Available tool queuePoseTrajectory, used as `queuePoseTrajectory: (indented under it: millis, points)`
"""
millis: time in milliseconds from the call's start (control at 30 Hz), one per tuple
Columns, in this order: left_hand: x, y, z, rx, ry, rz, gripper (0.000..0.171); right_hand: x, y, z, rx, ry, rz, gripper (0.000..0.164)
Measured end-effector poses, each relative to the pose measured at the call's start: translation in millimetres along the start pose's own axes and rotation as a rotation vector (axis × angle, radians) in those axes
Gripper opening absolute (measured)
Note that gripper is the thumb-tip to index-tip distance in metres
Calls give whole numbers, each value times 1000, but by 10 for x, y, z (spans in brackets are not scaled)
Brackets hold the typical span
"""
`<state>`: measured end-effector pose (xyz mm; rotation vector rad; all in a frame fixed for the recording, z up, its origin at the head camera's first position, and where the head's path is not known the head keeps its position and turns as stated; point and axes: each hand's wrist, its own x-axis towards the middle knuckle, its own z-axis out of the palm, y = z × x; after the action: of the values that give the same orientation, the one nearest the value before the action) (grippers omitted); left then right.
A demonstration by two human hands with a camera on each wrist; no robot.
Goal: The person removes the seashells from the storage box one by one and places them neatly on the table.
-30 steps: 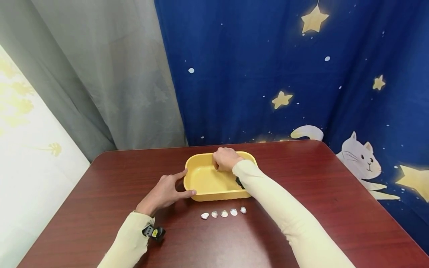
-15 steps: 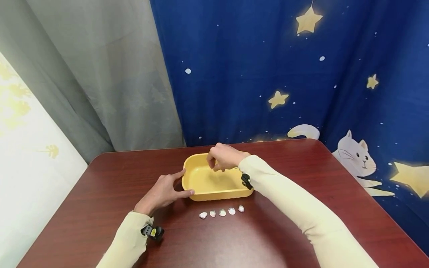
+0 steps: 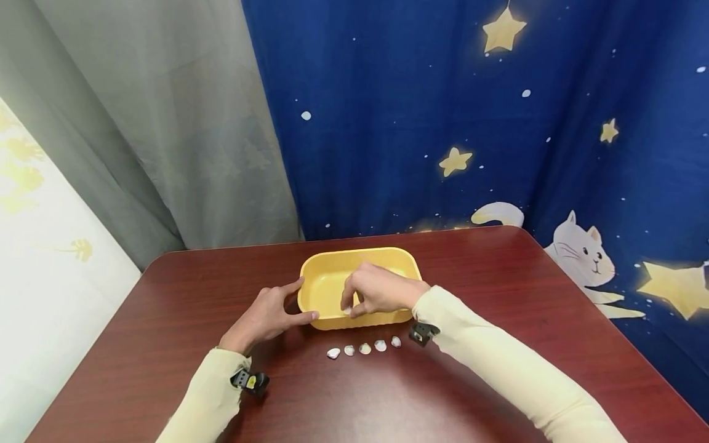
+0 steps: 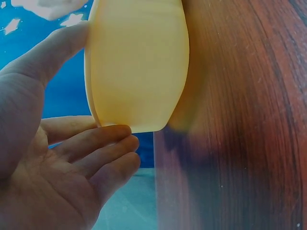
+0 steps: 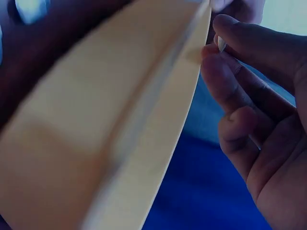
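Observation:
A yellow plastic basin (image 3: 324, 295) stands on the table. My left hand (image 3: 264, 317) grips its left end, thumb at the front corner and fingers at the far corner; the left wrist view shows these fingers (image 4: 110, 143) against the basin's wall. My right hand (image 3: 382, 290) is over the basin's front rim, pinching a small pale seashell (image 5: 221, 44) between thumb and fingertips. In front of the basin lies a row of several small white seashells (image 3: 365, 349), apart from both hands. The right arm hides part of the basin's inside.
The dark red wooden table (image 3: 210, 277) has its far edge just behind the basin. Behind it hang a grey curtain (image 3: 210, 123) and a blue star-patterned curtain (image 3: 388, 123). Both wrists carry small black cameras.
My right hand has come up from inside the basin and towards its front rim, with a seashell now visible in its fingertips. The left hand has kept its hold; the shell row is unchanged.

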<state>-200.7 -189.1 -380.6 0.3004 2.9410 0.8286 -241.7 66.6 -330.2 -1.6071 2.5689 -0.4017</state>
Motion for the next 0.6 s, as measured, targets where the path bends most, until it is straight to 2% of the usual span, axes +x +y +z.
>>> queuePoseTrajectory:
  millis: [333,500,600]
  points:
    - [-2,-2,-1,1,20,26,95,-103,-226,269,-40,8,-44,6]
    - [-14,-4,-5,5,21,30,94,-101,-318,362,-47,-19,-47,7]
    - [-17,-6,-7,1,21,28,95,-88,-359,433,-96,-41,-64,8]
